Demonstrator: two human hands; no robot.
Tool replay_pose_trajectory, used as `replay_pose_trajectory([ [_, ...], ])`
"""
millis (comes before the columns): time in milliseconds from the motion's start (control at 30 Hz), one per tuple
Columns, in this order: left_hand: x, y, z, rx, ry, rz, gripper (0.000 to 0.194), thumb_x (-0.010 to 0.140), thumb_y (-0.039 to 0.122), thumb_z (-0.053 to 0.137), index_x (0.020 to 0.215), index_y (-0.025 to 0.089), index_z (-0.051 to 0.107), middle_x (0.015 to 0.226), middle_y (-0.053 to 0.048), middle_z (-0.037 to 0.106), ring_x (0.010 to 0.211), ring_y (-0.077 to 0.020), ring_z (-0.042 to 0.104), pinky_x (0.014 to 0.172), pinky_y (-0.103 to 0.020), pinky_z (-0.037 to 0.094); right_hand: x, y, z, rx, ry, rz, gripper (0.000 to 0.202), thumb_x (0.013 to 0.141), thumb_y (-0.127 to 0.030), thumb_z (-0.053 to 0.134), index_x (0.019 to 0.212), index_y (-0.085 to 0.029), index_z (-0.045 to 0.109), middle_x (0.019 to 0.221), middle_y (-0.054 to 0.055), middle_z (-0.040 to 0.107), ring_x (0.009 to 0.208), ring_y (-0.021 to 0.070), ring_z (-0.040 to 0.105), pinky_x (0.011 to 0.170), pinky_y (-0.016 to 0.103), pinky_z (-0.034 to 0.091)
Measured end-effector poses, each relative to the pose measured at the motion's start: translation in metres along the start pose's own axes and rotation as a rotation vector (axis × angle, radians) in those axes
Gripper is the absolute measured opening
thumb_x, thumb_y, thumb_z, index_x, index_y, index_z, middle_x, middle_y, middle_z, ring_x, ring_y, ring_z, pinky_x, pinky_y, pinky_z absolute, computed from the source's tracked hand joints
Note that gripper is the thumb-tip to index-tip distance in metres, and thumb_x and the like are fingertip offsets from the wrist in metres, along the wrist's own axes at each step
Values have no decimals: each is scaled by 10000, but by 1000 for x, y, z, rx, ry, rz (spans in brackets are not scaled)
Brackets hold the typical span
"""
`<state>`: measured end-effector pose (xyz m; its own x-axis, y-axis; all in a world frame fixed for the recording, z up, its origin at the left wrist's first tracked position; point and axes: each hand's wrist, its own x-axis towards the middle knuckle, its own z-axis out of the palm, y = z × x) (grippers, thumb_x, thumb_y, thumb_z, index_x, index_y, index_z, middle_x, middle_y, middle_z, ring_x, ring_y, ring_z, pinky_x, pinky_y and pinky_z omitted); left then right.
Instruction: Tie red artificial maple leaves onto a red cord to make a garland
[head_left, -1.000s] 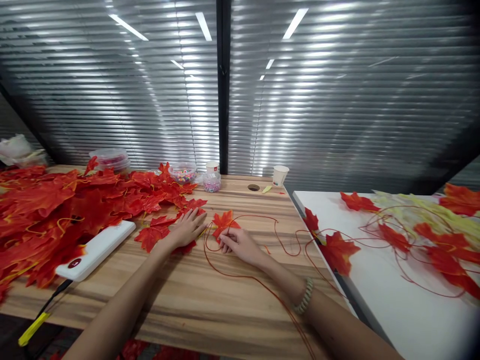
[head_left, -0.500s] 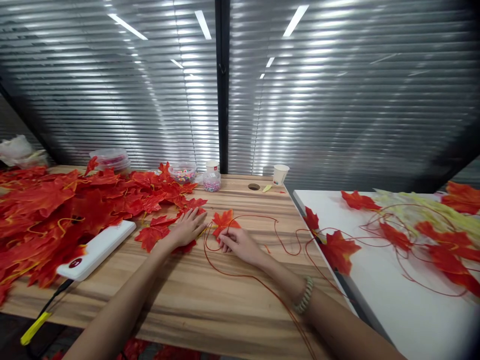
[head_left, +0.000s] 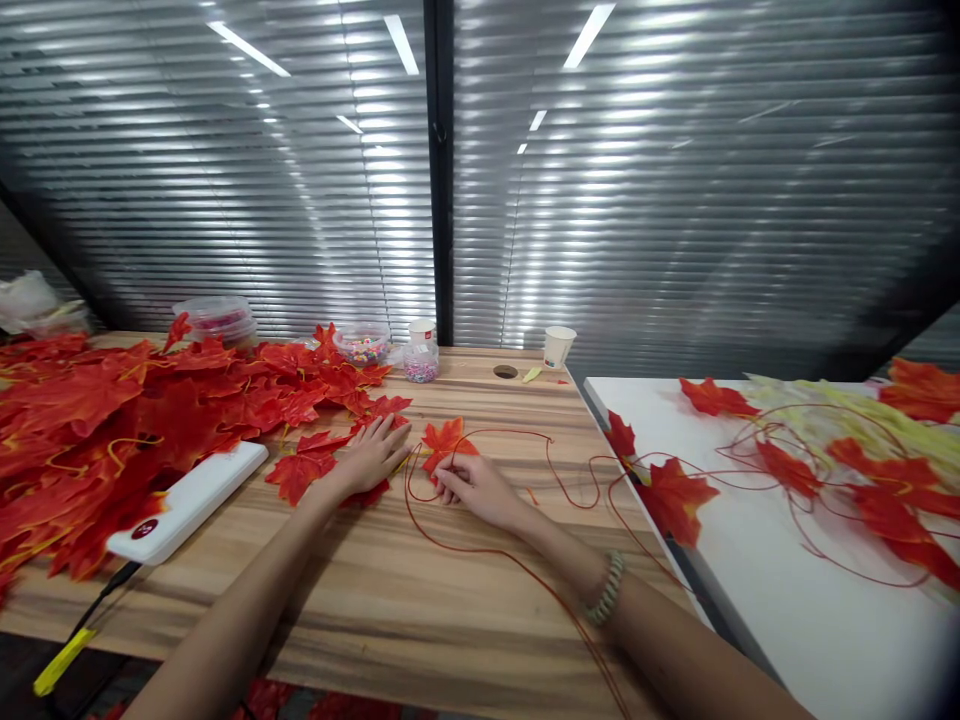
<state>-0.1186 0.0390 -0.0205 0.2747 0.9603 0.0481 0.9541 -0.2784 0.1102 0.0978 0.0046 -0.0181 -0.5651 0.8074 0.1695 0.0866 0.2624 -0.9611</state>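
My left hand (head_left: 371,455) lies flat with its fingers spread over red artificial maple leaves (head_left: 302,467) on the wooden table. To its right, my right hand (head_left: 469,485) is closed in a pinch at a thin red cord (head_left: 495,552), which loops around the fingertips; the exact grip is partly hidden. Just behind those fingers lies a single orange-red maple leaf (head_left: 444,440), its lower edge covered by the hand. The cord winds right across the tabletop to another maple leaf (head_left: 675,500) at the table's right edge.
A large heap of red leaves (head_left: 97,400) covers the left side, beside a white power bank (head_left: 191,500) with a cable. Bead tubs (head_left: 421,364) and a paper cup (head_left: 559,347) stand at the back. Cord and leaves spread over the white table (head_left: 757,590) at right.
Both hands keep practically the same pose and place. The whole view has shifted very slightly; no object has visibly moved on the table.
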Motion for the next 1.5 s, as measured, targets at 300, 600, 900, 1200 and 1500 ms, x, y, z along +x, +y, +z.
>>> replay_pose_trajectory([
  [300,-1,3,-4,11,-50,-35,581,850,532,207,1343,231,278,1438,-87,190,1315,-258,136,1030,-439,171,0,-1,0,25,-8,16,206,840,-293,469,738,-131,543,664,25,572,572,97,553,593,228,462],
  [600,0,2,-3,10,-47,-27,583,849,536,207,1342,234,281,1435,-71,208,1315,-250,138,1036,-436,166,0,1,-1,-3,-6,-6,195,850,-263,452,733,-134,543,647,22,571,581,97,557,596,221,466],
  [900,0,1,-2,11,-38,-16,576,852,528,212,1341,231,284,1431,-80,216,1312,-257,145,1030,-445,173,0,-1,-1,-17,-3,-12,198,847,-266,455,727,-135,541,643,21,570,576,97,556,590,218,462],
  [1200,-1,4,-4,10,-31,-29,561,852,520,220,1333,241,299,1430,-70,221,1308,-251,164,1030,-429,183,0,2,-1,-28,-1,-17,226,842,-316,465,736,-136,550,669,29,584,593,105,567,601,226,461],
  [1500,-1,4,-4,-6,-49,-44,575,850,527,226,1339,232,293,1436,-89,197,1311,-277,144,1030,-455,166,-1,0,-1,-2,-10,-14,206,844,-292,456,739,-137,543,671,28,575,589,106,564,601,229,464],
])
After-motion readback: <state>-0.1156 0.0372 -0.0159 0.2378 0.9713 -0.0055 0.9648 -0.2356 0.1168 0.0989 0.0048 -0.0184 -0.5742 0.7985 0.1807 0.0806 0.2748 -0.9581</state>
